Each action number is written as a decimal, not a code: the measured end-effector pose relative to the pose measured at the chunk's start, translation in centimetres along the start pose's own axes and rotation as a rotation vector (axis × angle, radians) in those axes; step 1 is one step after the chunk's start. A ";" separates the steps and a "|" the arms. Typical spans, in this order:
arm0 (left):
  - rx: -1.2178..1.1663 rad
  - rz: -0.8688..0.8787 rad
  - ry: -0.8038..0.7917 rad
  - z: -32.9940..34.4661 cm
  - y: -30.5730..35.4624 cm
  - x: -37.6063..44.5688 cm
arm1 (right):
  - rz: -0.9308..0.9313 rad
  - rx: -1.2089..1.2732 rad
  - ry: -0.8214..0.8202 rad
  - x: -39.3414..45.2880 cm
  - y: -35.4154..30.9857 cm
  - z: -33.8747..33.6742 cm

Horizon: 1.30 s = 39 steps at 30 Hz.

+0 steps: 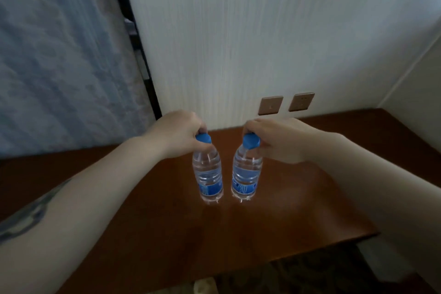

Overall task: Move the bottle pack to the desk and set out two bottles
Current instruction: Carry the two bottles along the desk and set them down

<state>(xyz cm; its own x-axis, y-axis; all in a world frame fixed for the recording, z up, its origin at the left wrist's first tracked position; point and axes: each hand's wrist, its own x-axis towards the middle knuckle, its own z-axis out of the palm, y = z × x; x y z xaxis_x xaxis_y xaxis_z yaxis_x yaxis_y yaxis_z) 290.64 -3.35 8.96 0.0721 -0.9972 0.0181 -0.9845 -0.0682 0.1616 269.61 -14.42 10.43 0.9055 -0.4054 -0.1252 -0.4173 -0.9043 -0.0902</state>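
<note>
Dim room corner: pale striped wall, two bronze wall plates (286, 104) above a dark reddish wooden desk (167, 222), patterned curtain (59, 55) at left.

Two clear water bottles stand upright near the desk's middle, just beside each other with a narrow gap between, not touching. Both have blue caps and blue label bands low on the body.

Left hand (177, 132) is closed around the neck of the left bottle (208, 172), fingers wrapped just behind the cap. Right hand (278, 139) grips the right bottle (245, 172) the same way, at cap and neck. Left forearm carries a dark tattoo.

Bottle bases appear to meet the desk surface, with faint reflections under them; whether weight is fully released, cannot tell.

Bottle pack: not in view anywhere on the visible desk, so that step cannot be confirmed from here.

Judgement: the setting-out of two bottles looks nearly done. Left to do: letting go of both.
</note>
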 end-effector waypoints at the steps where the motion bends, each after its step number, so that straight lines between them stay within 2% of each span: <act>1: 0.001 0.006 -0.008 0.2 -0.3 1.0 | 0.012 0.002 0.003 0.8 0.6 0.2; 8: -0.011 -0.033 -0.020 2.2 -3.4 7.0 | 0.088 -0.008 -0.001 7.2 3.1 2.9; 18: -0.094 -0.306 0.052 3.7 -6.9 13.9 | 0.256 0.175 0.131 16.0 5.8 4.0; 22: -0.132 -0.396 0.066 3.8 -7.8 16.3 | 0.297 0.166 0.130 18.8 6.5 4.7; 32: -0.168 -0.551 0.123 4.9 -9.2 19.0 | 0.336 0.270 0.125 23.0 7.6 5.0; 39: -0.131 -0.593 0.052 4.6 -8.8 20.7 | 0.340 0.159 0.077 23.8 7.7 4.1</act>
<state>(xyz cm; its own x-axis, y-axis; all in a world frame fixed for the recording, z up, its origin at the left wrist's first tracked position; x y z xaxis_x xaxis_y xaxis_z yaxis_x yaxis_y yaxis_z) 300.02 -23.49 3.39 0.6127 -0.7877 -0.0643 -0.7467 -0.6036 0.2794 287.62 -30.49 2.69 0.7137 -0.6933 -0.1003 -0.6963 -0.6865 -0.2094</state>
